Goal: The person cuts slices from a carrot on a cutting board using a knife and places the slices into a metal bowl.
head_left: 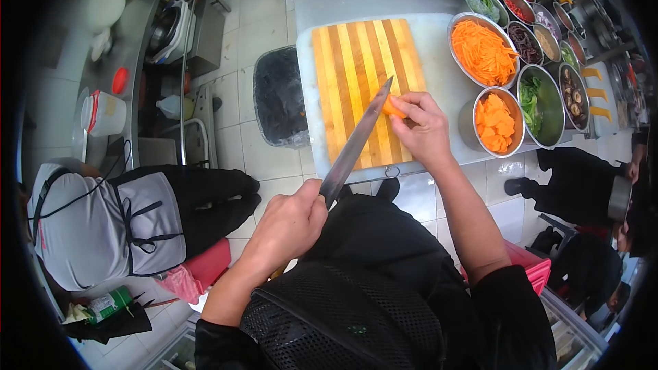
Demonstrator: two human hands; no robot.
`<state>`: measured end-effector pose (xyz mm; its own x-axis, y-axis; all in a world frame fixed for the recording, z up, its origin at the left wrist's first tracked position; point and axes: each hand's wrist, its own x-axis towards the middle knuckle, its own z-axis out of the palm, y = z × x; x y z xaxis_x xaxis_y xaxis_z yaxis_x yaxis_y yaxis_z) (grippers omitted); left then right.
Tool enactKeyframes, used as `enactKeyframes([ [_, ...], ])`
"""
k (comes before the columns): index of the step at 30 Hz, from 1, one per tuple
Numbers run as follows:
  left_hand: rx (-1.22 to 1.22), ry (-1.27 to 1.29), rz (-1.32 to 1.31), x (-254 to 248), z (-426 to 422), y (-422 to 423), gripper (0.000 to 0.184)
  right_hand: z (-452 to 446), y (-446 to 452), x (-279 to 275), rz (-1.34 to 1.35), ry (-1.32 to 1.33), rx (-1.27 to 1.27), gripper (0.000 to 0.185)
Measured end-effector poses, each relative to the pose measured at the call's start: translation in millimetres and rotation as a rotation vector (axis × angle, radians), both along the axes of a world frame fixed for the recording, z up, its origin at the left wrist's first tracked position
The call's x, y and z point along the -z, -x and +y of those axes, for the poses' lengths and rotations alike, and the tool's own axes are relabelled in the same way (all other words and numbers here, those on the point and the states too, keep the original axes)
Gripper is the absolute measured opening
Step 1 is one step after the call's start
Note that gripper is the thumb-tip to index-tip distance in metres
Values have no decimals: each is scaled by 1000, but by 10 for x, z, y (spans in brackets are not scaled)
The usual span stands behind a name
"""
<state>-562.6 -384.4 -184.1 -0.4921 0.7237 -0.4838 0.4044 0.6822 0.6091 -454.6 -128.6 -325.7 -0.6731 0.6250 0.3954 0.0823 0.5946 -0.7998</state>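
Observation:
My left hand is wrapped round the handle of a long chef's knife, whose blade points up and to the right across the cutting board. My right hand pinches a piece of carrot. The blade lies against the carrot's left side, near the knife tip; whether it has cut in, I cannot tell. Beneath them is a striped wooden cutting board, resting on a larger white board. To the right stand a metal pot of carrot slices and a bowl of carrot shreds.
A metal pot with green vegetables and a bowl of mushrooms stand farther right, beside several small bowls. A black bin is left of the counter. A person in an apron is at left, another person at right.

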Motion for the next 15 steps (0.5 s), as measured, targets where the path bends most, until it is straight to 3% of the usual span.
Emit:
enactKeyframes([
  [15, -41, -15, -83, 71, 38, 6, 18, -8, -35, -64, -66, 8, -8, 35],
])
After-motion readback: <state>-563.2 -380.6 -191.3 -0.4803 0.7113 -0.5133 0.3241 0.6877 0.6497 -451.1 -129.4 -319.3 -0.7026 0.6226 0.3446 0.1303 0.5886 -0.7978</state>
